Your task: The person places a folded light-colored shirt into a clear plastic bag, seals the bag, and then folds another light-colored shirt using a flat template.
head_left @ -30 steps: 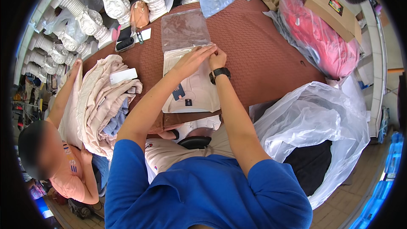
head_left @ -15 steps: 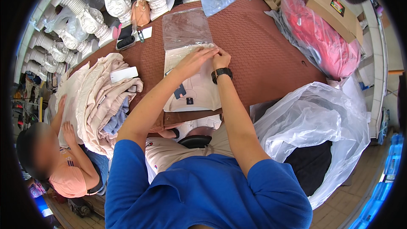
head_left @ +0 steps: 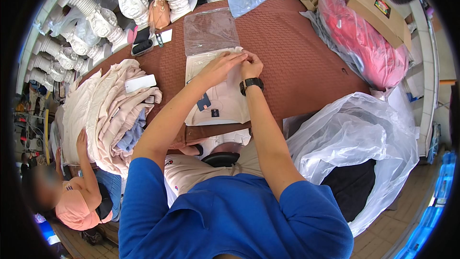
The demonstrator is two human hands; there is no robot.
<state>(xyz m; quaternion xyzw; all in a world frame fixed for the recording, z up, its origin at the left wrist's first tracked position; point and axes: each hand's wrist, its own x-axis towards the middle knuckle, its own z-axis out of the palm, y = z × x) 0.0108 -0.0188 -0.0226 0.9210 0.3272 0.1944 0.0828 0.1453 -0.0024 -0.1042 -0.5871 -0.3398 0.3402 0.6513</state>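
A folded beige garment (head_left: 225, 100) lies on the table in front of me, with a dark hang tag and a small dark square label on its front. It is in a clear plastic bag (head_left: 211, 31), whose flat upper part extends beyond the garment. My left hand (head_left: 224, 67) rests on the bag near its opening, fingers stretched out toward the right. At the garment's far right corner, my right hand (head_left: 251, 66), with a dark watch on its wrist, has its fingers pinched on the bag's edge. The fingertips of both hands meet there; exactly what lies between them is hidden.
A heap of beige garments (head_left: 112, 110) fills the table's left side, beside a co-worker (head_left: 79, 201). White balusters (head_left: 127, 0) line the far edge. Pink bagged clothing (head_left: 352, 43) and a cardboard box (head_left: 376, 12) stand far right. A large clear bag (head_left: 354, 129) with black fabric is near right.
My hands stay at the same corner, with only a slight shift. The co-worker at left has leaned back and moved their hands nearer themselves along the heap.
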